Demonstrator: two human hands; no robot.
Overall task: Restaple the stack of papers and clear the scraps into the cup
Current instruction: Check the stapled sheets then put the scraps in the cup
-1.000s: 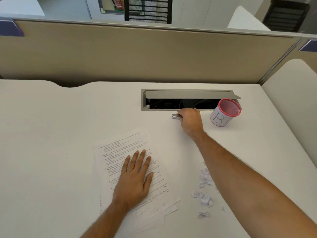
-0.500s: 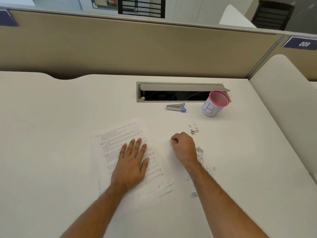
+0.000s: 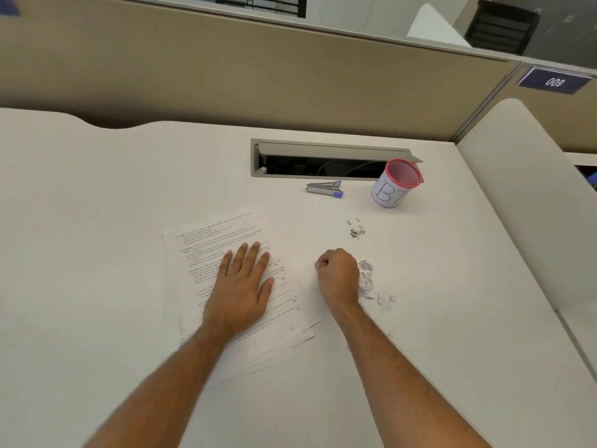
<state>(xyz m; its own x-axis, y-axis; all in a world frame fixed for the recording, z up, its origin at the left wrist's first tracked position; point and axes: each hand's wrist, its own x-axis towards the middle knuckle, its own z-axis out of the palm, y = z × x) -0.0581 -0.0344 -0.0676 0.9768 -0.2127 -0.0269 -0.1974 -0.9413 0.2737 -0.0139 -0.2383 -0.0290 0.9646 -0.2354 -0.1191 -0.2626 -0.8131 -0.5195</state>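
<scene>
Your left hand (image 3: 240,287) lies flat, fingers straight and slightly spread, pinning paper stack (image 3: 232,286) to desk (image 3: 97,221). Your right hand (image 3: 339,276), just right of stack, fingers curled into fist; whether it holds anything, cannot tell. Scraps (image 3: 371,282) touch fist's right side; loose staples (image 3: 355,228) beyond; stapler (image 3: 324,190) and cup (image 3: 397,183) far side of stack, well apart from it. Step looks like scrap clearing. Next: gather scraps, carry to cup.

Left hand (image 3: 240,294) lay flat on the white printed paper stack (image 3: 226,253); right hand (image 3: 339,274) was fisted beside torn white paper scraps (image 3: 368,279), pink-rimmed mesh cup (image 3: 395,184) well beyond.
</scene>
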